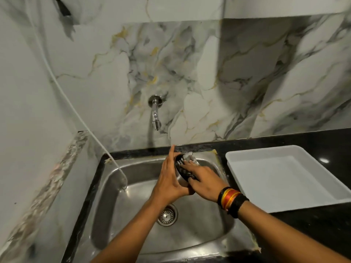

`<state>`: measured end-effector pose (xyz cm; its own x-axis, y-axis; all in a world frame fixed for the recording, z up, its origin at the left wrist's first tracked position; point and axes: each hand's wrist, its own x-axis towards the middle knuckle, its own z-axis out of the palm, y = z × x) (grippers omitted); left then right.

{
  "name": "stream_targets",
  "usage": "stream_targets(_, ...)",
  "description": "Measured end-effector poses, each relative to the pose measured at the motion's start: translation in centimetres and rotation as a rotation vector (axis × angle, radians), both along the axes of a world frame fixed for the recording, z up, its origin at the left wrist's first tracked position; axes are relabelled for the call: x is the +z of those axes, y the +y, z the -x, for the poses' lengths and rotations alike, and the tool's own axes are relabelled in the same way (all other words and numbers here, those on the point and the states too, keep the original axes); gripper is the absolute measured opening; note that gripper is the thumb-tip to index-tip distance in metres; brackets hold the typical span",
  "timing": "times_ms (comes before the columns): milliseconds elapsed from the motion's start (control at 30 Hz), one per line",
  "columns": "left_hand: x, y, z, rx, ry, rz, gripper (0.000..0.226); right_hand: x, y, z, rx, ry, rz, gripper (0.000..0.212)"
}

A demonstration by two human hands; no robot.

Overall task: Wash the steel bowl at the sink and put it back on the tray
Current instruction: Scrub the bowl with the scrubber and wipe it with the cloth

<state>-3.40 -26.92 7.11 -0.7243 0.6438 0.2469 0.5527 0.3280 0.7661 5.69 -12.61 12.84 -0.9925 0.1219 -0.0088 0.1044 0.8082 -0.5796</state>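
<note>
Over the steel sink (117, 188) I hold a small steel bowl (182, 179) tipped on its side, its mouth facing right. My left hand (169, 179) grips it from the left, index finger stretched up. My right hand (201, 180) presses a grey scrub pad (190, 158) into the bowl's inside; bangles circle that wrist. Much of the bowl is hidden by both hands. The white tray (247, 156) lies on the black counter to the right of the sink.
A chrome tap (155, 114) juts from the marble wall above the sink; no water stream is visible. A thin white hose (89, 128) runs down the left wall into the basin. The drain strainer (167, 215) sits below my arms. Black counter (303, 137) surrounds the tray.
</note>
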Motion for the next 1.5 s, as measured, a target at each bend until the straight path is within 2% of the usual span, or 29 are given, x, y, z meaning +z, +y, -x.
stream_targets(100, 0.5, -1.1, 0.3, -0.020, -0.049, 0.040, 0.161, -0.1, -1.5, 0.4, 0.019, -0.007, 0.068, 0.061)
stream_targets(267, 0.3, -1.6, 0.1, -0.025, -0.048, 0.069, 0.152, -0.8, -2.1, 0.3, 0.044, -0.049, 0.087, 0.065)
stream_targets(700, 0.4, 1.9, -0.7, -0.058, 0.015, 0.104, 0.156, -0.9, 2.0, -1.2, 0.134, -0.023, 0.159, 0.068)
stream_targets(933, 0.2, 3.5, -1.8, -0.050, 0.064, 0.035, 0.159, -0.4, 2.2, -0.4, -0.186, 0.081, 0.005, 0.050)
stream_targets(1067, 0.4, 3.5, -2.0, 0.021, 0.088, -0.057, 0.156, 0.6, 1.9, -0.2, -0.071, 0.113, 0.071, 0.058)
stream_targets(1167, 1.5, 2.8, -1.5, 0.036, 0.110, -0.091, 0.156, 1.5, 2.4, -0.5, 0.134, 0.176, 0.145, 0.060)
stream_targets(1267, 2.4, 1.9, -0.6, 0.022, 0.154, -0.084, 0.161, 1.7, 3.5, -0.9, 0.394, 0.164, 0.032, 0.064)
stream_targets(1367, 2.7, 1.4, 0.1, -0.030, 0.211, -0.040, 0.162, 1.4, 5.1, -0.6, 0.590, 0.159, -0.248, 0.068)
stream_targets(1433, 2.7, 1.5, 0.3, -0.065, 0.255, -0.008, 0.158, 1.2, 5.5, -0.2, 0.645, 0.226, -0.510, 0.068)
stream_targets(1500, 3.0, 1.7, 0.3, -0.090, 0.288, 0.004, 0.153, 1.1, 5.2, 0.2, 0.588, 0.311, -0.658, 0.068)
